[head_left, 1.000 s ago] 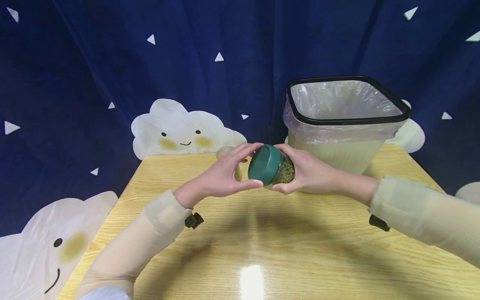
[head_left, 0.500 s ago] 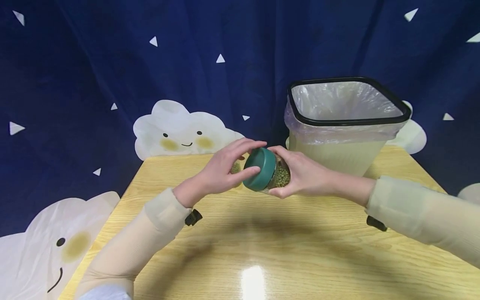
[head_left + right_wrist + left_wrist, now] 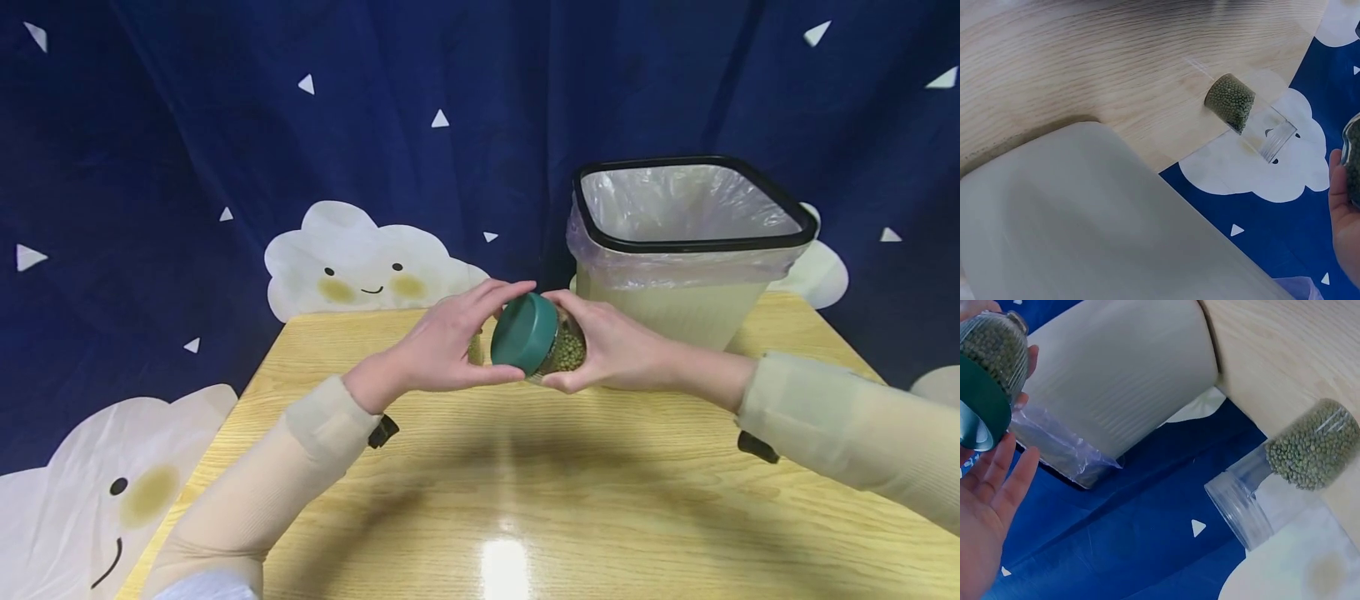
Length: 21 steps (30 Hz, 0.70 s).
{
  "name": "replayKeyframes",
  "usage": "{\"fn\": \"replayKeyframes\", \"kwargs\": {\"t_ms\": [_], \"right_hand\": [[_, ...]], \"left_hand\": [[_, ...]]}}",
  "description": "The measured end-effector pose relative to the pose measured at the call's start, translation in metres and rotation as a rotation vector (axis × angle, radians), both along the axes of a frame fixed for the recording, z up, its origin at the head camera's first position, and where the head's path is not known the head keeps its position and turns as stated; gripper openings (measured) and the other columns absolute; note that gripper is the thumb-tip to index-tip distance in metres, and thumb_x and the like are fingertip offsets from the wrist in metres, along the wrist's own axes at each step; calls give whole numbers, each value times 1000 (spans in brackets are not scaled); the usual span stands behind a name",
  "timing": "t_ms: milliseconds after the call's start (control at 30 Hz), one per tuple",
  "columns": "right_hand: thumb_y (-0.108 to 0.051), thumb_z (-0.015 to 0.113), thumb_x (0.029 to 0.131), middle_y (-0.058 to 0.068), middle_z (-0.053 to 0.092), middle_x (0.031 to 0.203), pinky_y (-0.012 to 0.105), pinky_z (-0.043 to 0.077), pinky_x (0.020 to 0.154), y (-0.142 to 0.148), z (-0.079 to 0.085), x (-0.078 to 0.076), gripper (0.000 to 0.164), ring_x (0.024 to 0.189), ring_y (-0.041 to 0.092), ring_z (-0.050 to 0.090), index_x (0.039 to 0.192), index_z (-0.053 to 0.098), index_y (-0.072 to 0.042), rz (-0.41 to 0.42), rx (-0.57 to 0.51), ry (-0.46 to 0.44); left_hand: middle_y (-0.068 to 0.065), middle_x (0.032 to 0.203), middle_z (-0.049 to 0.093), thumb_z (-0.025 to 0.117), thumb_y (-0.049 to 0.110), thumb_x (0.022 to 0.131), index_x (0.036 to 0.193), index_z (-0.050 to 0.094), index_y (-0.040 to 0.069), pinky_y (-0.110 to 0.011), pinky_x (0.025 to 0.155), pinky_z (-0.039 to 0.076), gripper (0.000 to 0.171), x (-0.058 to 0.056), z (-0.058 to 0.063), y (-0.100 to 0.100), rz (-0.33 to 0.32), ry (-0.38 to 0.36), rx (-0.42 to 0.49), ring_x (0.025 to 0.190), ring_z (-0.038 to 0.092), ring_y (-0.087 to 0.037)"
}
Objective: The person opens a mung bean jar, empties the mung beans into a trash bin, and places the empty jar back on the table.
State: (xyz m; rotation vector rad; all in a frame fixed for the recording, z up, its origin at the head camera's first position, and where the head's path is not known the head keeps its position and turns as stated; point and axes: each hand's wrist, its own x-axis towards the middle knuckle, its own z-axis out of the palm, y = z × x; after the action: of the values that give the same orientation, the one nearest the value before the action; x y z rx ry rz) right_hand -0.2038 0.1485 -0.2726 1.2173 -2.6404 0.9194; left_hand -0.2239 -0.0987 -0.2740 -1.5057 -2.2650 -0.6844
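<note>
Dark blue cloth (image 3: 187,150) printed with white triangles and smiling clouds hangs behind a pale wooden table (image 3: 525,500). At the far right of the table stands a cream waste bin (image 3: 675,300) with a black rim and a clear plastic liner.

Both hands meet above the middle of the table, near its far edge. The right hand (image 3: 611,354) grasps a clear jar (image 3: 566,350) of small green beans, fingers wrapped round its body; the jar is held off the surface and tipped on its side, its green lid (image 3: 523,333) facing left and toward the viewer. The left hand (image 3: 446,350) grasps the lid by its rim, thumb below and fingers arched over the top.

Compared with half a second ago, the left thumb has dropped from the lid's face to its lower edge, and the lid face is turned more toward the viewer. Judgement: the left hand has taken a fresh hold partway through turning the lid, which sits on the jar with no gap visible.

A second clear jar (image 3: 1291,469), lidless and partly filled with the same green beans, stands on the table just behind the left hand.
</note>
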Motion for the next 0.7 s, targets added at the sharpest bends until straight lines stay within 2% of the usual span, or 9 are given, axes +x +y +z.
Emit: {"fn": "replayKeyframes", "kwargs": {"t_ms": [200,367,700], "right_hand": [[-31,85,68,4,63,110,39,49,86,1,0,-1,85,96,15,61,135,43,-1,-7,-5,-17],[-31,85,68,4,63,110,39,49,86,1,-1,-2,84,96,15,61,134,43,-2,-17,-4,-29],[-28,86,68,4,64,107,38,50,83,0,-1,-1,83,92,15,61,134,44,-1,-25,-11,-52]], "left_hand": [[-2,123,53,73,54,79,148,33,8,-27,80,47,91,-4,0,1,8,76,-69,97,54,-10],[-3,122,55,68,55,83,145,33,6,-29,77,49,87,-5,0,3,28,97,-108,95,54,-12],[-3,117,54,64,54,83,140,36,4,-26,68,48,81,-4,-1,6,16,103,-80,85,52,-10]]}}
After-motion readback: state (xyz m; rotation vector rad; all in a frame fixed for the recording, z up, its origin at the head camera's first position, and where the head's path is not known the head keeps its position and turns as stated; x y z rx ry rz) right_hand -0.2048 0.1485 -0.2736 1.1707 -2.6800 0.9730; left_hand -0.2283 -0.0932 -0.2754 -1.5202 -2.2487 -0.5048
